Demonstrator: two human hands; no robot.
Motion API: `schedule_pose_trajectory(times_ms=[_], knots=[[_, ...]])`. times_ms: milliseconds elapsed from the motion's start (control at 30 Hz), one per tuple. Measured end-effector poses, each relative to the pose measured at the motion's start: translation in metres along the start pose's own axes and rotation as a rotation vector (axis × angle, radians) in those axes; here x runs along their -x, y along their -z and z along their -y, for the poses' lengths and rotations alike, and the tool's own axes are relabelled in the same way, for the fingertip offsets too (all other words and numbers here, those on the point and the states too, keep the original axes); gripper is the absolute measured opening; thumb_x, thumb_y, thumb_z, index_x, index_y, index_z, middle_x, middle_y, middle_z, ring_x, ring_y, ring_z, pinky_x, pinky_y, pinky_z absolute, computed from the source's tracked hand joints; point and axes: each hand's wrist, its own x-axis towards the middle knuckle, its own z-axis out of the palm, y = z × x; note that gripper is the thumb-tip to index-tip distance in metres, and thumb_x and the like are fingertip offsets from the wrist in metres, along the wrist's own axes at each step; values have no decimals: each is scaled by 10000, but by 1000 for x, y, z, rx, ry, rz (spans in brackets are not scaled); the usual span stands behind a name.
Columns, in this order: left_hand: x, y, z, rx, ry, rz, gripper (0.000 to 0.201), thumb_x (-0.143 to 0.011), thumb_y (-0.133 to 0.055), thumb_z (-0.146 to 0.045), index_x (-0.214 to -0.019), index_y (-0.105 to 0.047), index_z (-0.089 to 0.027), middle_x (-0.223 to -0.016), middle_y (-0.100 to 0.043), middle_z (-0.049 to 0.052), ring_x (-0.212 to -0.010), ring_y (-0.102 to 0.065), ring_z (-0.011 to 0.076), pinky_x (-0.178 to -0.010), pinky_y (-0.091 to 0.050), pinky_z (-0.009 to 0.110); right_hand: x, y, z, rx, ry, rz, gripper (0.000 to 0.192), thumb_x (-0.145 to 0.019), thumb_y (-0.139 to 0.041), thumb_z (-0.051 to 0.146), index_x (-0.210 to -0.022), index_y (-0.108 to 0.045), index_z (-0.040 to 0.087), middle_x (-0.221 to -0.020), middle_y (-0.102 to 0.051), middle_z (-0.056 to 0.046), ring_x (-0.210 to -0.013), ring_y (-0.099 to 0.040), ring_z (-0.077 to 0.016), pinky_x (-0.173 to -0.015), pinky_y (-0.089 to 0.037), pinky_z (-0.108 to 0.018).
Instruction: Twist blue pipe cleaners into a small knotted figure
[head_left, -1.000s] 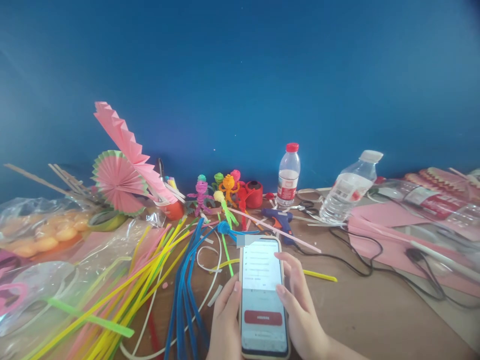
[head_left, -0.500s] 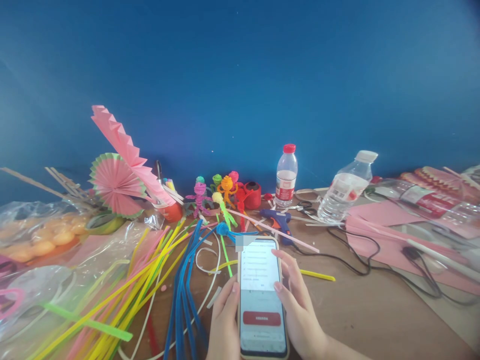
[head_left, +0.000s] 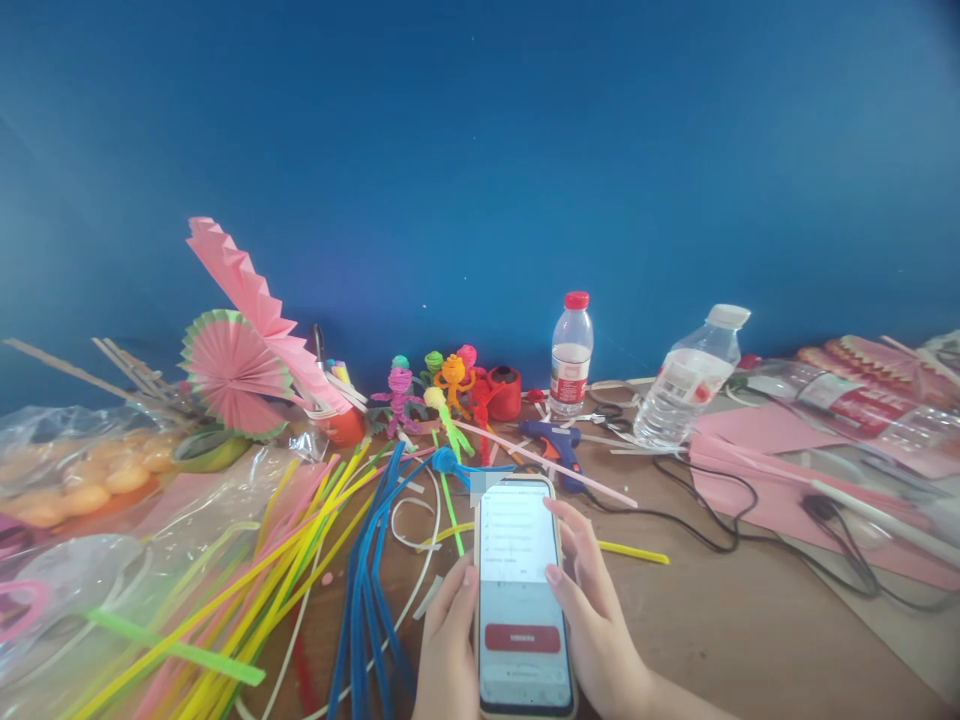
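A smartphone with a lit screen is held upright between my two hands, low in the middle of the head view. My left hand grips its left edge, the thumb along the side. Around the right edge closes my right hand, with its thumb over the rim of the screen. White panels with small lines of text and a red button show on the screen; the words are too blurred to read. Just beyond the phone's top lies a blue pipe-cleaner piece. Blue pipe cleaners lie left of my left hand.
Small pipe-cleaner figures stand near the blue wall. Behind the phone lies a blue glue gun with a black cord. Two water bottles stand behind, one tilted. Yellow pipe cleaners, pink paper fans and pink sheets lie around.
The view has shifted very slightly. Both hands keep their hold on the phone, and nothing on the table has visibly moved.
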Motion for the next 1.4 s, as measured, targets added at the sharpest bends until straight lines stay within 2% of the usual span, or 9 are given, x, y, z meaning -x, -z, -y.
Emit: schedule_pose_trajectory(times_ms=[100,333,467,567,767,867,1000,1133,1400], knots=[[0,0,-1,5,15,2,350,-678,-765,-376,-948,-736,-156,-911,-767,87,-973,-675,314,-863,-525,389,1,1,-1,10,16,-1,378,-891,-585,431,-1227,-428,358,-1226,-553,4,-1094,-523,-242,-934,-445,-366],[-1,2,1,-7,27,-25,378,-665,-776,-372,-971,-728,-155,-936,-765,91,-957,-683,322,-824,-538,378,-1,5,0,165,82,-8,182,-894,-592,339,-1071,-552,320,-1033,-601,26,-886,-565,-186,-793,-478,-262],[-1,3,2,-27,-2,-32,350,-680,-767,-376,-955,-730,-163,-957,-762,84,-992,-667,315,-798,-541,351,0,0,-1,-3,62,-9,365,-889,-599,385,-1212,-429,369,-1214,-552,5,-1043,-555,-227,-848,-477,-330],[0,0,0,-9,-2,-7,333,-677,-768,-370,-938,-734,-166,-885,-768,73,-974,-673,313,-820,-533,361,0,-3,-2,-113,5,-15,482,-890,-604,368,-1275,-314,380,-1227,-559,-23,-1025,-583,-243,-815,-494,-367],[5,-6,-5,-41,-5,-37,360,-656,-773,-393,-920,-738,-151,-891,-767,87,-943,-681,325,-792,-545,373,1,-3,1,-214,-40,-39,529,-855,-614,324,-1287,-312,352,-1235,-574,-34,-1034,-596,-254,-803,-502,-371],[5,-7,-6,-58,-28,6,388,-668,-753,-420,-935,-737,-139,-920,-764,110,-955,-676,340,-792,-544,381,0,-3,2,-268,-90,-73,579,-813,-608,267,-1304,-313,349,-1145,-638,-20,-1007,-617,-259,-788,-511,-375],[3,-7,-4,-42,-7,-24,425,-647,-763,-430,-951,-729,-135,-959,-754,124,-957,-676,345,-798,-545,387,-5,-1,0,-265,-212,-133,497,-753,-617,226,-1224,-471,280,-988,-710,-21,-970,-641,-286,-794,-509,-395],[3,-7,-4,-23,4,-23,422,-646,-766,-421,-952,-722,-135,-891,-761,109,-920,-688,327,-771,-553,367,-8,2,-4,-264,-260,-160,320,-722,-642,256,-1040,-648,231,-992,-729,-25,-1019,-621,-308,-844,-490,-397],[7,-13,-9,-14,-13,-2,359,-659,-765,-378,-923,-733,-138,-853,-773,83,-877,-703,306,-735,-563,336,-7,2,-5,-255,-293,-192,299,-683,-677,256,-977,-723,242,-975,-747,-6,-1015,-623,-312,-859,-481,-390]])
